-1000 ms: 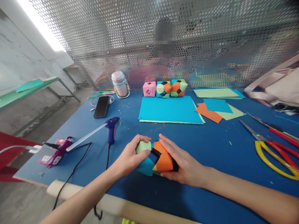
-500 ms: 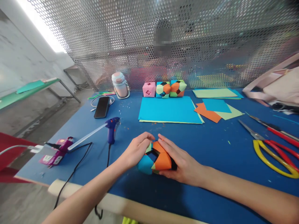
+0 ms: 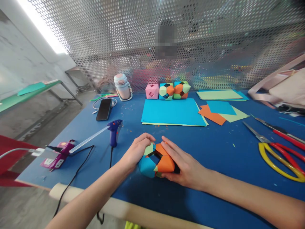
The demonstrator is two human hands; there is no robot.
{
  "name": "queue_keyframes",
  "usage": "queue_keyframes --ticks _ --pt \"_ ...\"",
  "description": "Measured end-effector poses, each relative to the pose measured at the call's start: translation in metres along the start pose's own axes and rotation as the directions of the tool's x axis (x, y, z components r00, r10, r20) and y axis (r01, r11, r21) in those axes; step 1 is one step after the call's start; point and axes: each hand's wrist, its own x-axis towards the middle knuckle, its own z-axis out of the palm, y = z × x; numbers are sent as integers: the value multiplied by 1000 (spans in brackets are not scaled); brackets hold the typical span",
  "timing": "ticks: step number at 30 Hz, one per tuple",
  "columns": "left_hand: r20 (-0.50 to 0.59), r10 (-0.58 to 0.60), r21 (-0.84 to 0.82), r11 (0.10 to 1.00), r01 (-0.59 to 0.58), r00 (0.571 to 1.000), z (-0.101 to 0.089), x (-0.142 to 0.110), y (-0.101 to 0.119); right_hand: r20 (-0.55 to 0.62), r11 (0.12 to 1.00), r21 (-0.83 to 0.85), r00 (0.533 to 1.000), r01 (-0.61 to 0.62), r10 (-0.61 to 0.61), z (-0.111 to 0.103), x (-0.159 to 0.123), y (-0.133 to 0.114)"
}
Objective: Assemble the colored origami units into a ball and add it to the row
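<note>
One head-worn view, from above the near side of the blue desk (image 3: 214,149), facing forward and down. Left hand (image 3: 138,151) and right hand (image 3: 187,167) close in, below centre; perforated metal screen (image 3: 107,38) across far edge.

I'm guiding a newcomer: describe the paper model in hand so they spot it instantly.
On the blue table, look to the near edge. Between the left hand and right hand is a blue, orange and pale-green paper model. Three other models stand along the mesh panel; this is the only one held.
</note>
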Motion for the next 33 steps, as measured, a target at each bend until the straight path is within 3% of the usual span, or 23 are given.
queue_keyframes --ticks 3,12,19,24,33 --pt "2 -17 -15 1000 17 1000 0 1 -1 4 999 -30 1000 9 -8 -1 0 -1" --pt "26 136 209 968 -139 990 -4 1 -2 -6 999 -42 1000 24 -24 -1 1 -1" --pt "-6 7 9 1000 -7 1000 -2 4 -4 -2 999 -32 1000 20 -20 -1 1 -1" --pt "-9 -25 -137 990 23 1000 -1 6 -7 18 999 -34 1000 21 -20 -1 2 -1" --pt "-1 23 -67 998 -23 1000 -1 7 -11 55 1000 -16 998 27 -26 -4 4 -1"
